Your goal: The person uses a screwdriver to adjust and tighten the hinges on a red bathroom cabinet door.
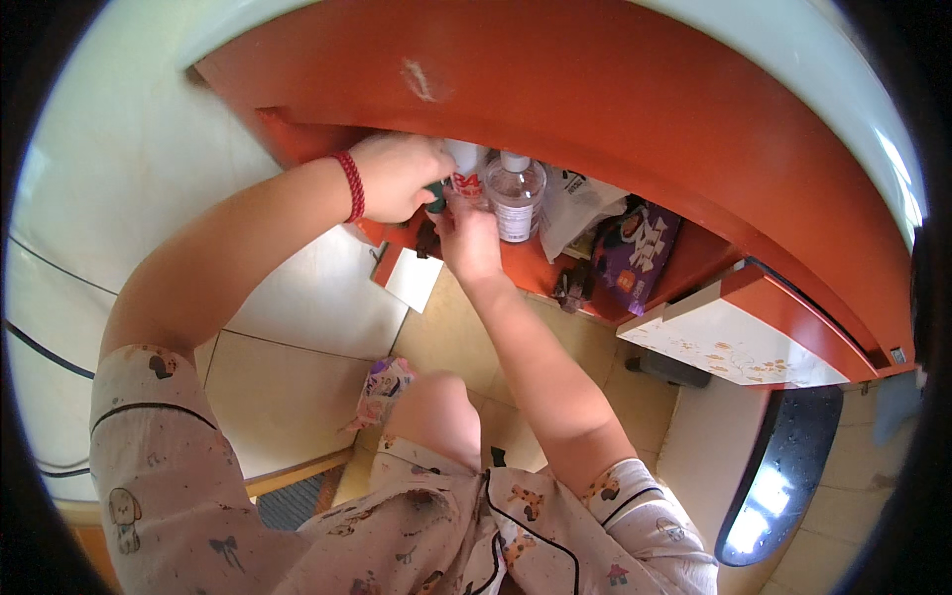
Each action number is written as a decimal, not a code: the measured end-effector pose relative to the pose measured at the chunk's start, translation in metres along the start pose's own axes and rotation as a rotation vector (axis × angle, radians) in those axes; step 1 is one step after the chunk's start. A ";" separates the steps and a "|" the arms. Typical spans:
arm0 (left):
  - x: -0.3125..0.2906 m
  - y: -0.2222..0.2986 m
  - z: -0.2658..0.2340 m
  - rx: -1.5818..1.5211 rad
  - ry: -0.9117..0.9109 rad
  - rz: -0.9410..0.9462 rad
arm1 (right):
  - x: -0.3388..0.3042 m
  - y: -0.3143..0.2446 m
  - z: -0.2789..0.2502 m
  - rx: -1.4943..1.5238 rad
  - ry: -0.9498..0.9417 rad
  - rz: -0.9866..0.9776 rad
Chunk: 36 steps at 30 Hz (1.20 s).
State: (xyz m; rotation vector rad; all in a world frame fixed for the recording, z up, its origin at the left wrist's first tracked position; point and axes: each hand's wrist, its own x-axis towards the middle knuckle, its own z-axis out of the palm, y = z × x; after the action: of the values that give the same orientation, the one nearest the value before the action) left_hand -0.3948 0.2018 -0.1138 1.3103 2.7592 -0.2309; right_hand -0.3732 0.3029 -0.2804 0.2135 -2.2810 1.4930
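Observation:
Both my hands reach into an open red-orange cabinet (555, 268). My left hand (402, 178), with a braided red bracelet (351, 186) at the wrist, has its fingers curled around a small dark green thing (436, 196) whose kind I cannot make out. Beside it, my right hand (471, 238) has bent fingers meeting the left hand's at the green thing; what its fingertips grip is partly hidden. Right behind the fingers stands a white container with red markings (466, 184). A clear bottle (516, 198) with a white label and cap stands upright just right of my hands.
Right of the bottle are a crumpled whitish bag (578, 213) and a purple package (640, 256). An open cabinet door (749, 332) with a floral pattern juts out at the right. A colourful plastic packet (382, 389) lies on the tiled floor by my knee.

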 end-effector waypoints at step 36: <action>0.009 0.006 0.015 0.044 0.211 -0.333 | -0.062 -0.014 -0.059 0.103 0.069 0.140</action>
State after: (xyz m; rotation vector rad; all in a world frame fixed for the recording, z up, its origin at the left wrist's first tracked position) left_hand -0.3960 0.2101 -0.1300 0.9226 3.1600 -0.1832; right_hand -0.2979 0.3451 -0.2739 0.0304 -2.2062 1.6631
